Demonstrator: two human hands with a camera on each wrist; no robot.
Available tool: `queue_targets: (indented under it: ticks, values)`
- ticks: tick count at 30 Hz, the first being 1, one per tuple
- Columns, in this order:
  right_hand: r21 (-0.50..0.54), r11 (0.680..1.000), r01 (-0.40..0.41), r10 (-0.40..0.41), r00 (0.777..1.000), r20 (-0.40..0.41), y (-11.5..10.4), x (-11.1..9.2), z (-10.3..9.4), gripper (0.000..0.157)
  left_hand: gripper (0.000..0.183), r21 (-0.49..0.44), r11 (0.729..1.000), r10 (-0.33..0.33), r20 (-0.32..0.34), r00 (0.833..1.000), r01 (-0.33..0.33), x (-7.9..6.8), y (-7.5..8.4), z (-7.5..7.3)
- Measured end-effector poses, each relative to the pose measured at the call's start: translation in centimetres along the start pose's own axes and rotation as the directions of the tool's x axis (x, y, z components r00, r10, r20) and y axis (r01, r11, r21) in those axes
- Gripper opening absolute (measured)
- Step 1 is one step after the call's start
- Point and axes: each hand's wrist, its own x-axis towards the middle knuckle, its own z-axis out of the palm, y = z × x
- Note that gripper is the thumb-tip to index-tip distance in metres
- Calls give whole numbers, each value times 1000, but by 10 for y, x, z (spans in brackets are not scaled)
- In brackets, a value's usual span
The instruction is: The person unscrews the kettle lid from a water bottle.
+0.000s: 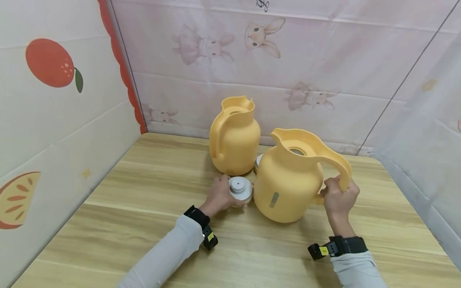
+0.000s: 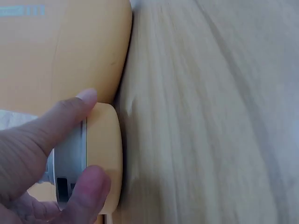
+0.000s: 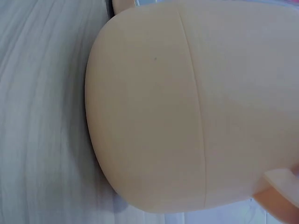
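My left hand (image 1: 219, 196) grips a round jug lid (image 1: 243, 193) at its sides, with the white stopper part facing up. In the left wrist view the thumb and a finger press on the lid's yellow rim (image 2: 103, 149), close to the tabletop. My right hand (image 1: 340, 198) holds the handle of the front yellow vacuum jug (image 1: 288, 184), whose mouth is uncovered. The right wrist view is filled by this jug's body (image 3: 149, 107); the fingers are out of that view. Lid and front jug stand side by side.
A second yellow jug (image 1: 239, 144), also uncovered, stands behind the lid with its handle toward the left. Another white-topped lid (image 1: 258, 161) is partly hidden behind the front jug. The wooden table (image 1: 144, 208) meets printed cloth walls at the back and sides.
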Motion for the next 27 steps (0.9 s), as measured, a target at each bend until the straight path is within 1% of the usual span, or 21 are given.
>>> queue_targets:
  ticks: [5, 8, 12, 18, 24, 27]
  values:
    - [-14, 1000, 5, -6, 999, -34, 1, 4, -2, 19, 84, -93, 995, 20, 21, 1000, -18, 1, -1, 0]
    - [-27, 1000, 7, -8, 999, -47, 2, 7, -3, 19, 81, -123, 992, 25, 25, 999, -22, 3, -1, 0]
    - [-43, 999, -1, -1, 999, -48, 3, 9, -3, 20, 82, -116, 993, 27, 37, 999, -22, 5, -1, 3]
    - [-30, 999, -23, 21, 998, -59, 3, 11, -7, 19, 80, -100, 995, 37, 71, 997, -30, 6, 1, 4]
    - [-53, 999, -11, 7, 998, -61, 5, 13, -13, 18, 81, -122, 991, 68, 114, 991, -54, 7, 5, 6]
    - [-75, 997, -29, 25, 998, -61, 8, 14, -17, 18, 81, -143, 988, 79, 143, 987, -58, 7, 7, 8]
